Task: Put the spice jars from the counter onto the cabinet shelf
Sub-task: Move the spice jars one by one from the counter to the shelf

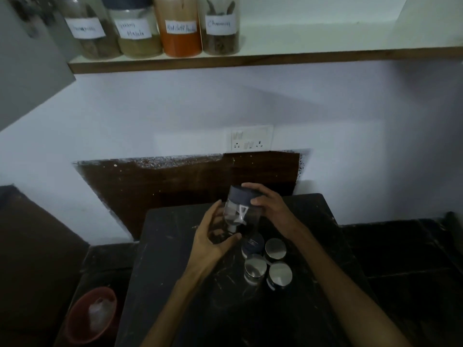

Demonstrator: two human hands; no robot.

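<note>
A clear spice jar (238, 216) with a dark blue lid and a white label is held tilted above the black counter (175, 271). My left hand (213, 234) cups its base and side. My right hand (268, 204) grips its lid end. Below it on the counter stand a blue-lidded jar (253, 246) and three small jars with shiny metal lids (275, 249), (255, 269), (280, 275). On the cabinet shelf (275, 56) above stand several labelled jars, among them one of red powder (181, 28) and one at the right end (221, 26).
The shelf's right part is bare white board. A grey cabinet door (27, 71) hangs open at upper left. A wall socket plate (249, 139) sits above a dark backsplash panel. A red bucket (92, 314) with a plastic bag stands low left, beside the counter.
</note>
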